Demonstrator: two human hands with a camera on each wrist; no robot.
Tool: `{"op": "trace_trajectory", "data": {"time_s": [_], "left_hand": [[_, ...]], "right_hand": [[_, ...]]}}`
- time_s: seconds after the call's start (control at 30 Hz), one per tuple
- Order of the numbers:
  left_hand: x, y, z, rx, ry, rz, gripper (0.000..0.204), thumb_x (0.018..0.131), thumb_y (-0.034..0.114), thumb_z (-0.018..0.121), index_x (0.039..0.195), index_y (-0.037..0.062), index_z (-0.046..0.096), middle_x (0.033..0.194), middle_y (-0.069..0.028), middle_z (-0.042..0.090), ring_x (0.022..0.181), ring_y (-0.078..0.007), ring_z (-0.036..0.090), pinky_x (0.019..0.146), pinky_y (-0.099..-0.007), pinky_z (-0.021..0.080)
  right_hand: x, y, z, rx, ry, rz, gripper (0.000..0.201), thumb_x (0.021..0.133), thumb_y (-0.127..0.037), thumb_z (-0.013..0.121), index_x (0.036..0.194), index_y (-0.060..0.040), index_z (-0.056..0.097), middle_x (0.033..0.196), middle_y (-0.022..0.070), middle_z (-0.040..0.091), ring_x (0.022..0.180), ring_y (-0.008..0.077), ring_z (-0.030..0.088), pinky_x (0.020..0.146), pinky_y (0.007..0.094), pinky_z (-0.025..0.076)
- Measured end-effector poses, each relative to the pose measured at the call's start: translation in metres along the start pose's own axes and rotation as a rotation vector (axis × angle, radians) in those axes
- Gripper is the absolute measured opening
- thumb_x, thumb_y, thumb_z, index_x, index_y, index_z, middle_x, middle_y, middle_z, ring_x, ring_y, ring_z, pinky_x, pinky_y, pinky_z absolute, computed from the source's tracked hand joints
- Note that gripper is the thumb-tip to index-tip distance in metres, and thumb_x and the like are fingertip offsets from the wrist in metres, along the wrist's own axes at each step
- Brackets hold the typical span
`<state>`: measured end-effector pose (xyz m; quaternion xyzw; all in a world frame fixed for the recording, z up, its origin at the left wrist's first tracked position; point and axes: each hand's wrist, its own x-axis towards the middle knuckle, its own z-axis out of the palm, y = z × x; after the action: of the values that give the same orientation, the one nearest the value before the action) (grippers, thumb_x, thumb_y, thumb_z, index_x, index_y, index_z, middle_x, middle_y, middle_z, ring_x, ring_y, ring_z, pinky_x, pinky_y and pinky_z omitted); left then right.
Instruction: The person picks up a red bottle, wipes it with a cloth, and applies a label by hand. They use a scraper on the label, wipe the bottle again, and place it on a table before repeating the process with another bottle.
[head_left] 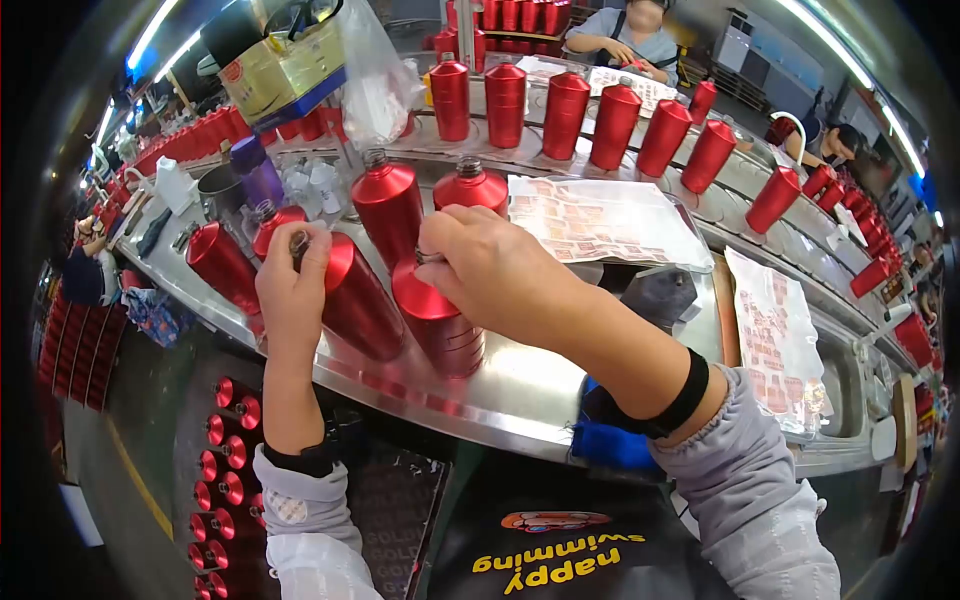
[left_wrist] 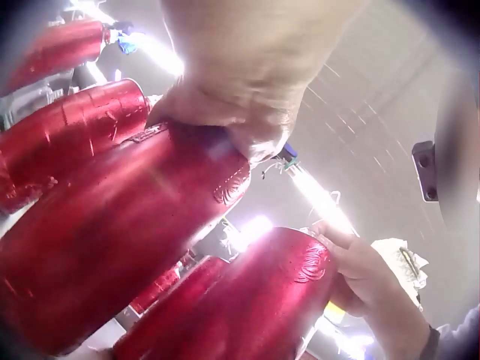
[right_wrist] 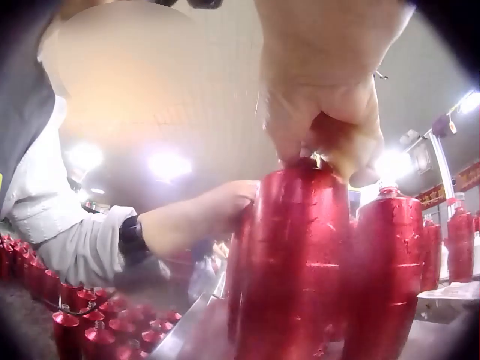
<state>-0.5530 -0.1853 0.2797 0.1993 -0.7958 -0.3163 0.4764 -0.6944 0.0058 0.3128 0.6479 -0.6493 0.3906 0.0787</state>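
Note:
My left hand (head_left: pixel 292 290) grips the neck of a glossy red bottle (head_left: pixel 362 310), which tilts over the metal counter. To its right, my right hand (head_left: pixel 490 262) holds a second red bottle (head_left: pixel 440 330) by the neck, its fingers hiding the top. The left wrist view shows the left-held bottle (left_wrist: pixel 127 225) from below, with raised patterning near its shoulder. In the right wrist view, fingers close around the top of the right-held bottle (right_wrist: pixel 300 247). Close behind both hands stand more red bottles (head_left: pixel 385 205), with bare threaded necks.
Printed paper sheets (head_left: pixel 610 222) lie right of the bottles. A conveyor line (head_left: pixel 540 165) carrying several red bottles curves behind. At left are a purple bottle (head_left: pixel 257 172) and a yellow box (head_left: pixel 285 75). Rows of red bottles (head_left: pixel 225 470) stand low at left; a sink (head_left: pixel 848 385) is at right.

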Motion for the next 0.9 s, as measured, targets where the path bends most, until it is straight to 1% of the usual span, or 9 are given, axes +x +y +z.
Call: {"op": "trace_trajectory", "data": {"time_s": [0.4,0.47,0.5,0.6,0.63,0.67,0.73,0.8,0.9], "left_hand": [[0.008,-0.015,-0.011,0.232,0.083,-0.007,0.031,0.093,0.030,0.061,0.098,0.0001,0.060,0.089,-0.0187,0.065,0.082,-0.0335,0.063,0.075,-0.0389,0.047],[0.008,-0.015,-0.008,0.248,0.112,0.033,0.031,0.093,0.030,0.060,0.098,-0.0001,0.060,0.088,-0.0187,0.064,0.081,-0.0336,0.062,0.074,-0.0393,0.047],[0.014,-0.023,-0.005,0.235,0.076,-0.044,0.033,0.093,0.030,0.060,0.105,-0.0003,0.060,0.094,-0.0189,0.065,0.089,-0.0341,0.061,0.080,-0.0400,0.046],[0.004,-0.014,-0.008,0.407,0.183,0.113,0.039,0.091,0.030,0.062,0.115,-0.0006,0.058,0.104,-0.0188,0.064,0.100,-0.0345,0.058,0.088,-0.0407,0.044],[0.002,-0.005,-0.014,0.484,0.209,0.214,0.044,0.090,0.029,0.064,0.122,-0.0005,0.055,0.114,-0.0186,0.061,0.108,-0.0342,0.055,0.095,-0.0416,0.041],[-0.002,0.011,-0.015,0.383,0.209,0.259,0.045,0.087,0.025,0.066,0.123,0.0000,0.055,0.117,-0.0183,0.060,0.107,-0.0329,0.055,0.095,-0.0423,0.041],[-0.004,0.019,0.004,-0.016,-0.003,0.159,0.054,0.081,0.026,0.071,0.125,0.0004,0.054,0.120,-0.0181,0.058,0.110,-0.0332,0.054,0.097,-0.0429,0.041],[-0.013,0.031,0.028,0.072,-0.154,0.259,0.068,0.075,0.029,0.077,0.130,0.0014,0.049,0.122,-0.0177,0.056,0.111,-0.0343,0.052,0.098,-0.0429,0.041],[-0.017,0.018,0.053,0.180,-0.149,0.292,0.079,0.071,0.027,0.080,0.136,0.0030,0.042,0.121,-0.0181,0.055,0.108,-0.0365,0.052,0.095,-0.0437,0.042]], "right_hand": [[0.018,-0.003,0.024,0.053,0.063,-0.047,0.020,0.083,-0.011,0.069,0.086,0.0001,0.053,0.081,0.0151,0.056,0.082,0.0343,0.058,0.073,0.0424,0.048],[0.018,-0.002,0.014,-0.011,0.002,-0.159,0.017,0.084,-0.011,0.067,0.092,-0.0001,0.056,0.085,0.0157,0.058,0.082,0.0344,0.059,0.073,0.0413,0.049],[0.023,0.009,0.011,-0.034,-0.029,-0.208,0.017,0.085,-0.010,0.066,0.095,-0.0002,0.058,0.087,0.0160,0.059,0.082,0.0344,0.059,0.074,0.0408,0.050],[0.012,0.013,-0.016,-0.108,-0.026,-0.257,0.024,0.086,-0.009,0.063,0.109,-0.0027,0.061,0.097,0.0164,0.062,0.085,0.0340,0.062,0.076,0.0387,0.051],[0.016,0.025,-0.022,-0.024,-0.062,-0.058,0.031,0.087,-0.009,0.062,0.118,-0.0057,0.060,0.108,0.0165,0.063,0.090,0.0347,0.064,0.079,0.0384,0.051],[0.025,0.038,-0.034,-0.090,-0.117,0.055,0.032,0.088,-0.011,0.062,0.119,-0.0060,0.060,0.111,0.0179,0.062,0.092,0.0354,0.064,0.079,0.0402,0.051],[0.058,0.090,-0.024,-0.252,-0.029,0.020,0.032,0.088,-0.015,0.063,0.118,-0.0060,0.060,0.109,0.0192,0.062,0.090,0.0359,0.063,0.079,0.0413,0.051],[0.079,0.113,-0.007,-0.277,-0.052,0.035,0.029,0.088,-0.020,0.065,0.112,-0.0043,0.061,0.104,0.0192,0.063,0.091,0.0363,0.063,0.079,0.0422,0.050],[0.104,0.127,0.012,-0.255,-0.106,0.046,0.030,0.087,-0.027,0.067,0.103,-0.0023,0.059,0.096,0.0189,0.063,0.091,0.0371,0.062,0.079,0.0433,0.049]]}}
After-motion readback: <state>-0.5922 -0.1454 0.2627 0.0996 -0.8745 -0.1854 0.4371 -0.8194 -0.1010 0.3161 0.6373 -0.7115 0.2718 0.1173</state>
